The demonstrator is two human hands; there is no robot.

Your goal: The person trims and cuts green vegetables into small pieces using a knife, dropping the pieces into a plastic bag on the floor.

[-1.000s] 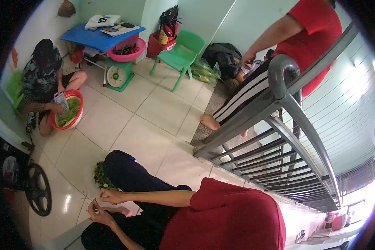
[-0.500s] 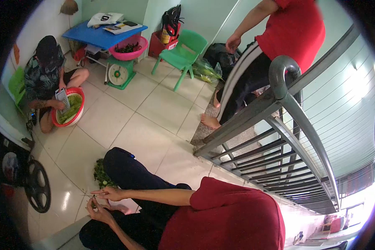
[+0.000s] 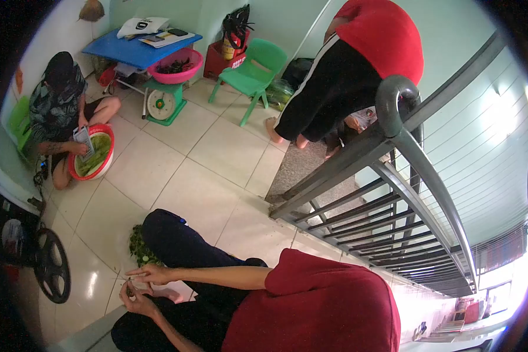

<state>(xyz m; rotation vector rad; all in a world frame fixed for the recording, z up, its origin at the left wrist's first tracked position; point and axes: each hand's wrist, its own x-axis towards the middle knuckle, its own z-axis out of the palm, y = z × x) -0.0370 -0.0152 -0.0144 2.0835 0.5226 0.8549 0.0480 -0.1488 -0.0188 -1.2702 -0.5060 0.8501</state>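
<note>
My left hand (image 3: 137,304) is closed with its fingertips around a small dark green sprig (image 3: 130,288). Just above it, my right hand (image 3: 151,274) has its index finger stretched out over the sprig, the other fingers curled in; what they pinch is too small to make out. Both hands meet in front of my dark-trousered knees. A heap of leafy greens (image 3: 139,246) lies on the floor beyond my right knee, partly hidden by it.
A person (image 3: 61,111) grates green shreds into a red-rimmed basin (image 3: 114,146). Another, in a red shirt (image 3: 381,35), bends near the metal railing (image 3: 358,155). A green chair (image 3: 255,73), scale (image 3: 163,102), blue table (image 3: 138,53) and black wheel-shaped object (image 3: 53,265) stand around.
The person in red has bent down and turned toward the railing, arm now out of sight. My hands have barely moved around the sprig. The view has shifted slightly.
</note>
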